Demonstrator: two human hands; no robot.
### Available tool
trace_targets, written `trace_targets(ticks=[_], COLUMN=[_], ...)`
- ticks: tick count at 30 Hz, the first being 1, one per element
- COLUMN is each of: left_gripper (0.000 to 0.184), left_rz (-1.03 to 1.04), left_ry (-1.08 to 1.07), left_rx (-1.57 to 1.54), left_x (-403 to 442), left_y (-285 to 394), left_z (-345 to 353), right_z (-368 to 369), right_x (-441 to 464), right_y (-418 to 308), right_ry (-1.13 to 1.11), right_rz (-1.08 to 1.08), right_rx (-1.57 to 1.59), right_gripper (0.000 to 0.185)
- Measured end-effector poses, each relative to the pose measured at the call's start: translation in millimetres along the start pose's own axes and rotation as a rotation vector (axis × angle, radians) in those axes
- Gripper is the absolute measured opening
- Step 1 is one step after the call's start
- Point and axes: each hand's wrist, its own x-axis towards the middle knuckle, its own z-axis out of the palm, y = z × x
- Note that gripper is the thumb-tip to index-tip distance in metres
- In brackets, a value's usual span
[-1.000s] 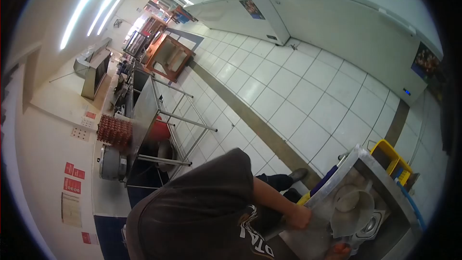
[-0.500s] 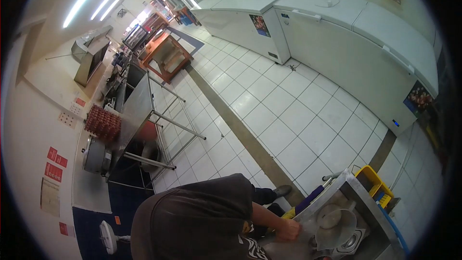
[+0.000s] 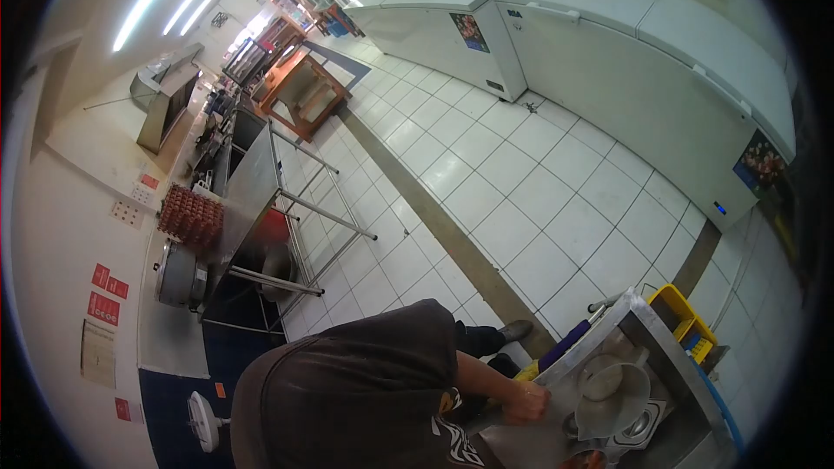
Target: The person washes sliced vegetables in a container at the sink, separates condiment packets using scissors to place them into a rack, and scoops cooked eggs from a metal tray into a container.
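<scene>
My left hand (image 3: 526,403) reaches past my dark sleeve over the metal sink (image 3: 560,379), fingers curled. What they close on, if anything, is hidden. To its right, a translucent plastic jug (image 3: 615,408) rests in the sink beside a small steel container (image 3: 641,427). Only a reddish patch that looks like my right hand (image 3: 587,460) shows at the bottom edge, just below the jug; its fingers are cut off by the frame.
Purple cloth (image 3: 565,344) hangs over the sink's near-floor edge. Beyond the sink is a yellow caddy (image 3: 684,320). White chest freezers (image 3: 599,95) line the far wall. A steel table (image 3: 246,208) carries stacked red egg trays (image 3: 189,216).
The whole view has shifted slightly. My left hand has moved a little to the right and up, and the reddish patch at the bottom edge now shows more.
</scene>
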Motion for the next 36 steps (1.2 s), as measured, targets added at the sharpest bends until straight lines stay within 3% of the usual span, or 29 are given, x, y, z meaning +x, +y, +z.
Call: trace_targets(ticks=[4, 7, 12, 25, 32, 36], left_gripper=[0.030, 0.029, 0.028, 0.024, 0.025, 0.025], left_rz=[0.023, -0.033, -0.022, -0.050, -0.047, -0.044], left_ry=[0.022, -0.094, 0.035, 0.026, 0.004, 0.020], left_rx=[-0.023, -0.042, -0.059, -0.093, -0.115, -0.113], left_x=[0, -1, 2, 3, 1, 2], left_y=[0, 2, 1, 1, 1, -2], left_z=[0, -4, -5, 10, 8, 8], right_z=[-1, 1, 5, 5, -1, -8], right_x=[2, 1, 6, 7, 9, 9], right_y=[-10, -13, -14, -18, -29, -40], right_ry=[0.067, 0.097, 0.131, 0.173, 0.251, 0.385], right_rz=[0.006, 0.007, -0.010, -0.031, -0.101, -0.244], right_rx=[-0.031, -0.047, -0.058, -0.099, -0.196, -0.344], right_gripper=[0.036, 0.036, 0.038, 0.043, 0.046, 0.049])
